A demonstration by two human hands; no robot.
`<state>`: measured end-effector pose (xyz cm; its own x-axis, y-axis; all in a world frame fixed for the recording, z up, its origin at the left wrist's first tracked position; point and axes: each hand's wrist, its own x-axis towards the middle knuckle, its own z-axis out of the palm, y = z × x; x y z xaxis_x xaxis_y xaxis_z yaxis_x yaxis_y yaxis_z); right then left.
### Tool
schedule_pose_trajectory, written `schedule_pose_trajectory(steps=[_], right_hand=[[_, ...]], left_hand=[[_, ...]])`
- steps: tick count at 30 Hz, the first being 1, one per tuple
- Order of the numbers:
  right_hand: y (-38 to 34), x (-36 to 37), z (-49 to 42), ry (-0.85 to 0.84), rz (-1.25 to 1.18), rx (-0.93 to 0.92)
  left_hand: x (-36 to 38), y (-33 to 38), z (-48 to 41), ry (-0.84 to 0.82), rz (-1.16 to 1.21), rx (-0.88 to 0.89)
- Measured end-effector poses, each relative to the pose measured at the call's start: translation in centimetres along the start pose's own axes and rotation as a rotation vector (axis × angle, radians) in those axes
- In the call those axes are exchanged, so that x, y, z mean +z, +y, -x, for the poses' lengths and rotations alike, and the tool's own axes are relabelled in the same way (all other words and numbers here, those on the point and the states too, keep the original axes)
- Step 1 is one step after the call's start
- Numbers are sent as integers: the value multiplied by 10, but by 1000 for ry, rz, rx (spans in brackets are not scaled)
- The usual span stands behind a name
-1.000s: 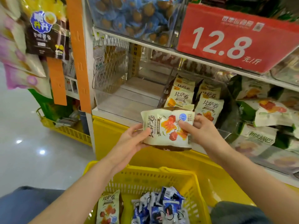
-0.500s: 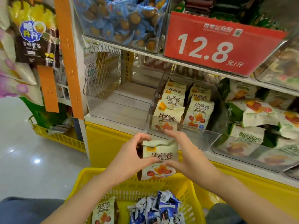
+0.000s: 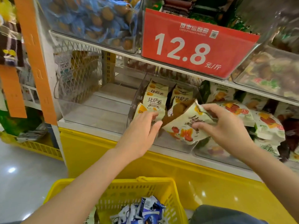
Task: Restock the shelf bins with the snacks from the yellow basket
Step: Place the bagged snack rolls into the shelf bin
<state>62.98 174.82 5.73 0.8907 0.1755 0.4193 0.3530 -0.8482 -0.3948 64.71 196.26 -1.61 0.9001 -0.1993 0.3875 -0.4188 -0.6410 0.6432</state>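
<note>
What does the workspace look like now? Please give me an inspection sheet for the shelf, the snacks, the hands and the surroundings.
Surface: shelf with clear bins, yellow base below.
Job's things: snack packet tilted at the front of the middle bin; similar packets stand inside; yellow basket holds blue-white packets.
Clutter: nothing seen.
Hands: right hand grips the tilted packet; left hand, fingers straight, touches a packet inside.
Cables: nothing seen.
Surroundings: red price sign reading 12.8; green-cream packets in the right bin; shiny floor.
</note>
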Motion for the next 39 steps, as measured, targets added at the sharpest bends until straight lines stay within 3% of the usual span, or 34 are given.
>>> schedule_pose_trajectory(steps=[3, 6, 8, 12, 16, 22, 26, 29, 33, 37, 39], right_hand=[[16, -13, -23, 172, -91, 105], [24, -6, -40, 213, 96, 81], [29, 6, -51, 79, 229, 56], [41, 40, -71, -282, 427, 170], [49, 62, -81, -271, 494, 117], [55, 67, -77, -258, 496, 36], [50, 65, -42, -170, 324, 11], [36, 74, -3, -212, 287, -39], [13, 95, 47, -236, 352, -61], [-28, 124, 83, -183, 185, -54], [-43, 146, 89, -163, 130, -95]], left_hand=[[16, -13, -12, -51, -297, 94], [30, -25, -14, -70, -408, 125], [34, -29, -15, -51, -431, 130], [36, -33, -16, -29, -429, 138], [35, -34, -13, -14, -417, 172], [34, -38, -13, -2, -420, 202], [29, -37, -14, -69, -444, 207], [22, -32, -11, -101, -470, 171], [7, -27, 15, 12, -496, 76], [-12, -42, 72, 226, -446, -17], [-19, -67, 104, 253, -424, -132]])
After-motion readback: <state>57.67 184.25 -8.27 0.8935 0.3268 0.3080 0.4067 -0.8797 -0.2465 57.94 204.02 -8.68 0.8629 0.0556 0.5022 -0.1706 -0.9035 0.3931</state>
